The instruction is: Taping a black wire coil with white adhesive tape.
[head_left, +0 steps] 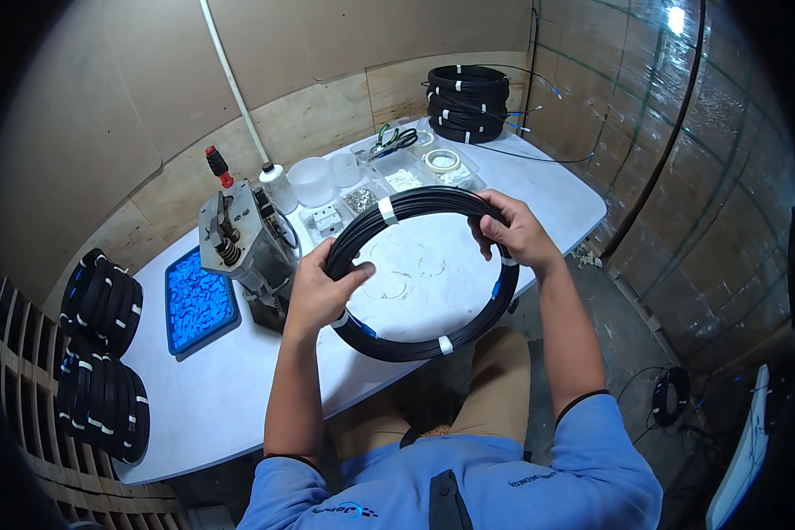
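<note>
Both hands hold a black cable coil (420,269) (bound with white tape bands) upright-tilted over the near edge of the white table (212,397). The left hand (320,287) is closed around the coil's left side, the right hand (514,234) grips its upper right. Just left of the left hand stands a metal crimping machine (243,243), beside a blue tray (199,300). More coils (468,102) are stacked at the far corner.
</note>
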The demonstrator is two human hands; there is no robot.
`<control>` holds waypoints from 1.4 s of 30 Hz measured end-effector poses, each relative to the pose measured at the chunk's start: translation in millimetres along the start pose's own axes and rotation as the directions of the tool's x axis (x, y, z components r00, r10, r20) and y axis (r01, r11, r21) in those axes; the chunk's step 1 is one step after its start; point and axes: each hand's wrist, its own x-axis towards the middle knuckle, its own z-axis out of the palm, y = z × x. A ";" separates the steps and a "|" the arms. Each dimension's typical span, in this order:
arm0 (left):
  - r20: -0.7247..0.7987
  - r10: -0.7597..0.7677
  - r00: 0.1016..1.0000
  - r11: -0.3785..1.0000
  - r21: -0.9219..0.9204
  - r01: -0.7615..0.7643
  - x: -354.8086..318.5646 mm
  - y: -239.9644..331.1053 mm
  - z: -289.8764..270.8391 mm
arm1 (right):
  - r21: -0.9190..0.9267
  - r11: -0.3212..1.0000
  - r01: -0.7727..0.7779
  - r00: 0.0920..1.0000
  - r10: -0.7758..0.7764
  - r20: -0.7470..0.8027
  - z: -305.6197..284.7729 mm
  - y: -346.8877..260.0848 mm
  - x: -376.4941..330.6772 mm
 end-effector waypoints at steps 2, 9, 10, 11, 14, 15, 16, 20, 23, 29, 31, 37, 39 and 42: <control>-0.059 -0.031 0.998 0.985 -0.171 0.020 2.7 -14.3 1.8 | -0.099 0.995 0.003 1.000 -0.002 0.019 -1.1 -7.3 6.8; -0.107 -0.076 0.991 0.905 -0.424 0.023 -2.1 -26.7 -1.7 | 0.076 0.991 0.113 0.950 -0.085 -0.300 -11.0 48.3 -14.0; -0.129 -0.101 0.986 0.880 -0.474 0.028 -2.4 -28.6 -4.6 | 0.203 0.975 0.089 0.940 -0.015 -0.340 -5.6 63.5 -21.6; -0.147 -0.132 0.980 0.870 -0.491 0.043 -1.4 -27.1 -4.3 | 0.213 0.976 0.051 0.917 0.039 -0.396 3.2 74.2 -29.3; -0.147 -0.219 0.965 0.794 -0.602 0.088 5.1 -37.1 -4.4 | 0.400 0.911 0.096 0.882 0.108 -0.459 36.3 93.1 -43.4; -0.139 -0.255 0.957 0.798 -0.590 0.127 6.2 -37.4 -3.4 | 0.403 0.911 0.093 0.881 0.113 -0.459 44.1 92.3 -41.4; -0.138 -0.260 0.956 0.797 -0.590 0.131 6.1 -42.6 -2.9 | 0.431 0.896 0.103 0.847 0.148 -0.511 51.3 88.9 -40.4; -0.091 -0.340 0.936 0.737 -0.643 0.205 8.1 -69.0 -4.7 | 0.453 0.889 0.063 0.814 0.217 -0.539 63.4 69.2 -38.7; -0.102 -0.397 0.912 0.713 -0.660 0.237 4.7 -70.8 -0.4 | 0.363 0.932 -0.013 0.817 0.219 -0.533 62.8 61.3 -35.5; -0.124 -0.324 0.938 0.762 -0.623 0.180 -3.8 -47.6 7.5 | 0.457 0.889 -0.022 0.789 0.296 -0.538 48.0 77.0 -33.3; -0.110 -0.312 0.944 0.765 -0.618 0.181 -6.8 -43.0 7.0 | 0.485 0.874 -0.031 0.787 0.320 -0.527 45.1 84.6 -33.8; -0.120 -0.274 0.954 0.794 -0.588 0.154 -11.3 -32.2 8.3 | 0.597 0.802 -0.030 0.767 0.402 -0.500 49.8 90.9 -35.5; -0.126 -0.271 0.954 0.790 -0.595 0.146 -11.4 -30.0 8.6 | 0.614 0.789 -0.029 0.762 0.415 -0.496 50.2 91.5 -36.6; -0.113 -0.274 0.955 0.780 -0.607 0.152 -11.1 -30.2 9.2 | 0.609 0.792 -0.044 0.752 0.427 -0.501 49.8 90.5 -38.4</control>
